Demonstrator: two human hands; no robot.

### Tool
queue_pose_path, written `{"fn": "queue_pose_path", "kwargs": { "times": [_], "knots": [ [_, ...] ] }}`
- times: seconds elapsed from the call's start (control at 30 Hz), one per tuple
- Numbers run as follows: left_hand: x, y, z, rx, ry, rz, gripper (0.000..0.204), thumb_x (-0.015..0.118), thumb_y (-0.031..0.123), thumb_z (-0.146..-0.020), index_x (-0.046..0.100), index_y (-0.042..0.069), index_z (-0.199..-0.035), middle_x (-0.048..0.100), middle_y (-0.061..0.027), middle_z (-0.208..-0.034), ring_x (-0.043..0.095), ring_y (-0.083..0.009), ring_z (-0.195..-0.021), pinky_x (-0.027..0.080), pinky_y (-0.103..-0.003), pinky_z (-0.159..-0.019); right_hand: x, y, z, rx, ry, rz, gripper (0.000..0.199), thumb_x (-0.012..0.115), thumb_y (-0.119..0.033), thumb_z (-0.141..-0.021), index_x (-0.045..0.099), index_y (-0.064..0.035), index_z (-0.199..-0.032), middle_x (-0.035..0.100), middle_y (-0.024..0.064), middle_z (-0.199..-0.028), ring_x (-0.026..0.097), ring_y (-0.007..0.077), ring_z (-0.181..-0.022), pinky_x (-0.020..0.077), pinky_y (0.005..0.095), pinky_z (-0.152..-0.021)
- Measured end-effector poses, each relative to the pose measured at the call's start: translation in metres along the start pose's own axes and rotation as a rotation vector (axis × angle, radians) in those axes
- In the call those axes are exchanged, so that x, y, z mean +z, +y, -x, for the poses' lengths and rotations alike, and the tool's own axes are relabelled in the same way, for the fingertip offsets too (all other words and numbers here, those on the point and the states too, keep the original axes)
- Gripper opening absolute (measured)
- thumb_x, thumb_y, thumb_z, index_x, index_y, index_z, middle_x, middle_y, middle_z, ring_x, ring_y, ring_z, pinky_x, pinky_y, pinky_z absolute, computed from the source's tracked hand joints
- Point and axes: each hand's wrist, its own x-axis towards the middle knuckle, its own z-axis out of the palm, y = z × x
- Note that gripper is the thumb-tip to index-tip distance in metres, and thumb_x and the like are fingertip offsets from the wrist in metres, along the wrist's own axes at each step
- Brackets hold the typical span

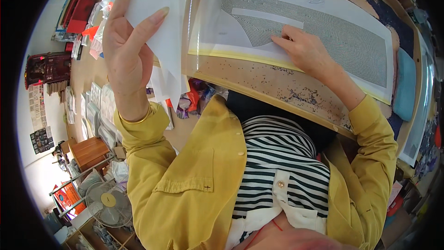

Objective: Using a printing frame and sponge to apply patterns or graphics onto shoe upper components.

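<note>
My left hand (127, 48) is raised at the upper left, its thumb lying over a white sheet (159, 41) and its fingers along the sheet's edge. To the right, my right hand (307, 48) rests on a pale, yellow-edged sheet (259, 60) with its fingers curled. The thumb and index fingertips come together at the lower border of a dense dark dot pattern (347, 41). Whether anything small sits between them is too fine to see. Beneath the patterned sheet is a shallow wooden tray (240, 81) with small dark grains scattered in it.
A blue pad (403, 85) lies at the tray's right end, near a heap of dark grains (395, 23). Papers and packets crowd the tabletop (85, 71) at left. A fan (108, 203) and a wooden box (90, 153) stand at lower left.
</note>
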Motion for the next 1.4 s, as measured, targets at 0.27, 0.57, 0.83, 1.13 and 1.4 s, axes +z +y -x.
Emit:
{"fn": "queue_pose_path", "kwargs": {
  "times": [0.27,0.57,0.83,1.13,1.4],
  "knots": [
    [-0.002,-0.003,-0.002,-0.083,-0.012,0.102,0.068,0.056,-0.002,-0.086,0.039,-0.002,-0.152,0.048,-0.0213,-0.149,0.058,-0.0274,-0.125,0.046,-0.030,-0.103,-0.016,-0.007,0.012,-0.047,-0.057,0.037,0.014,0.061,-0.005,-0.087,0.060,-0.0071,-0.100,0.051,0.0040,-0.090,0.052,0.0183,-0.068,0.0480,0.0274,-0.059],
    [0.007,-0.010,-0.004,-0.064,0.029,0.179,0.079,0.054,-0.001,-0.076,0.033,-0.009,-0.152,0.035,-0.0318,-0.153,0.048,-0.0358,-0.133,0.039,-0.032,-0.111,-0.054,-0.050,0.019,0.092,-0.294,-0.393,0.010,0.068,-0.010,-0.082,0.060,-0.0060,-0.087,0.059,0.0011,-0.085,0.055,0.0224,-0.065,0.0470,0.0319,-0.062],
    [0.027,-0.013,-0.004,0.119,-0.075,0.112,0.070,0.057,-0.011,-0.085,0.037,-0.003,-0.152,0.052,-0.0237,-0.143,0.062,-0.0262,-0.117,0.051,-0.028,-0.097,-0.075,-0.099,-0.062,0.809,-0.138,-2.047,0.015,0.062,-0.017,-0.100,0.066,-0.0032,-0.103,0.068,0.0058,-0.096,0.060,0.0143,-0.081,0.0486,0.0270,-0.075],
    [-0.110,-0.017,-0.036,-0.163,-0.209,0.447,0.079,0.056,-0.020,-0.079,0.036,-0.001,-0.153,0.051,-0.0236,-0.146,0.064,-0.0266,-0.115,0.053,-0.028,-0.095,-0.132,0.043,-0.030,0.449,0.024,-1.790,0.015,0.061,-0.016,-0.101,0.066,-0.0029,-0.107,0.063,0.0024,-0.087,0.056,0.0073,-0.073,0.0485,0.0188,-0.067],
    [-0.132,-0.011,-0.082,0.065,-0.088,0.022,0.062,0.063,-0.015,-0.081,0.052,-0.004,-0.141,0.056,-0.0177,-0.144,0.063,-0.0228,-0.118,0.049,-0.029,-0.100,-0.149,0.029,-0.068,0.212,0.610,-1.197,0.013,0.059,-0.016,-0.103,0.060,-0.0038,-0.109,0.059,0.0001,-0.085,0.051,0.0026,-0.071,0.0425,0.0127,-0.062]
  ]
}}
